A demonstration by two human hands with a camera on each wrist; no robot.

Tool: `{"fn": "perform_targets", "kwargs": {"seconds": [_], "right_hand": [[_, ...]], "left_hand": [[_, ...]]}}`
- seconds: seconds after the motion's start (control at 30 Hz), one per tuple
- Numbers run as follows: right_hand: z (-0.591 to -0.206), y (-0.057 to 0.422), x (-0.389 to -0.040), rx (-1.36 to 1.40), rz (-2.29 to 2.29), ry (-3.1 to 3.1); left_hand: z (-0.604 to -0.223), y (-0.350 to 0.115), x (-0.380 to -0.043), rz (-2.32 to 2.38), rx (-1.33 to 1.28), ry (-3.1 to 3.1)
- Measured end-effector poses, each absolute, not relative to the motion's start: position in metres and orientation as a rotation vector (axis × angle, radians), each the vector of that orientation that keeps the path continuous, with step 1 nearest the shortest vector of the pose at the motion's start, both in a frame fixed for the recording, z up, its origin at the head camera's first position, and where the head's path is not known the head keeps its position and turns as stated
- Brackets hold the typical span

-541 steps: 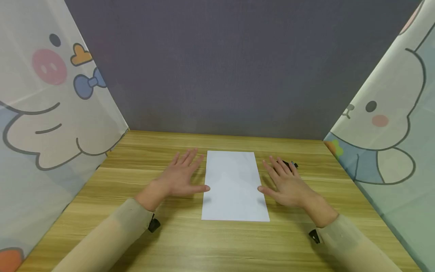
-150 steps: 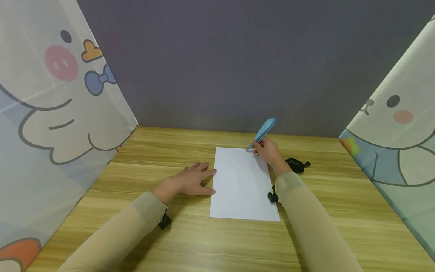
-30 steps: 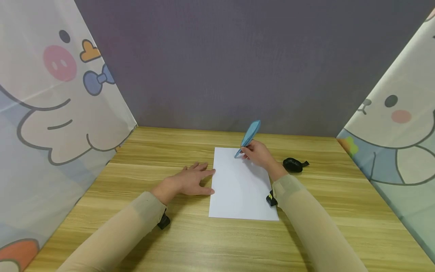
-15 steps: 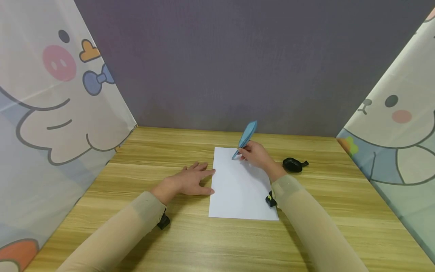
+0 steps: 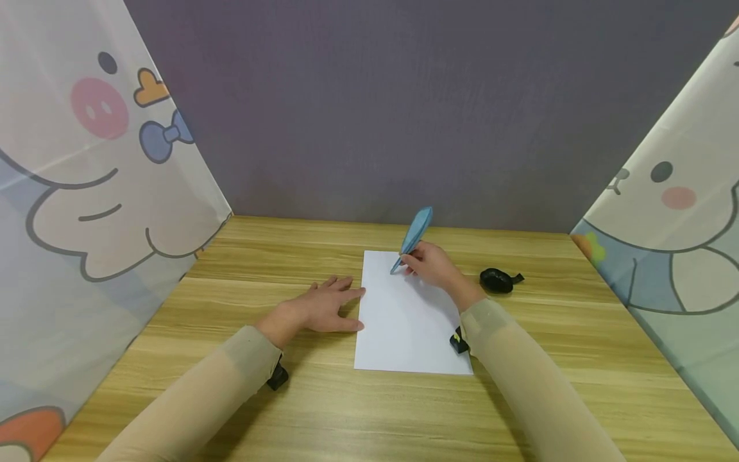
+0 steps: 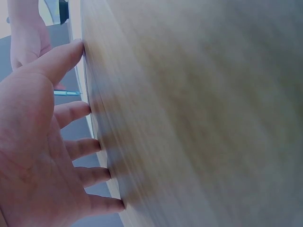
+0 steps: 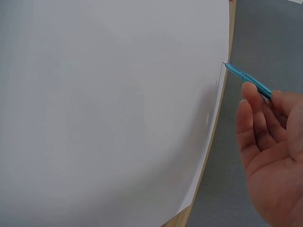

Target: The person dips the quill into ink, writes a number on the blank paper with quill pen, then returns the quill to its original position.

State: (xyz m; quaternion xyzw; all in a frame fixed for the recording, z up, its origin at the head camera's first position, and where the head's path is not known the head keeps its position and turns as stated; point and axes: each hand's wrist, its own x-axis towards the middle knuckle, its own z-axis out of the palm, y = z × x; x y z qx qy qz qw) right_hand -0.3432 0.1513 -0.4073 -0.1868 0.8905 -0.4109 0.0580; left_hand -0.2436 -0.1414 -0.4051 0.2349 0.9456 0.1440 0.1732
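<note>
A white sheet of paper [image 5: 404,327] lies upright on the table in the head view. My right hand [image 5: 433,264] pinches a blue feather-topped pen [image 5: 416,230] near its lower end, over the upper part of the sheet. In the right wrist view the teal tip of the pen [image 7: 246,78] meets the paper [image 7: 118,94], where a thin dark line runs from it. My left hand [image 5: 329,308] rests at the sheet's left edge with its fingers spread. Its fingertips [image 6: 83,146] touch down on the tabletop in the left wrist view.
A small black oval object with a short tab [image 5: 496,280] lies on the wood-grain table [image 5: 288,410], right of the paper. A grey panel [image 5: 375,115] stands behind, and cartoon-print cloth [image 5: 69,224] hangs at both sides.
Over 18 seconds, the right hand has gone from lying flat beside the paper to holding the pen. In the last second the pen has slid slightly left and nearer; the left hand stays put.
</note>
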Motion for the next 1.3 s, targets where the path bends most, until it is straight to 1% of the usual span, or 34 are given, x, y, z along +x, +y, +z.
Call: {"fn": "perform_targets", "kwargs": {"seconds": [0.73, 1.3], "right_hand": [[-0.405, 0.142, -0.332, -0.668, -1.260, 2.655], [-0.405, 0.137, -0.326, -0.678, -1.256, 2.633]], "left_hand": [[-0.406, -0.141, -0.243, 0.399, 0.651, 2.686], [-0.406, -0.141, -0.243, 0.411, 0.656, 2.684]]}}
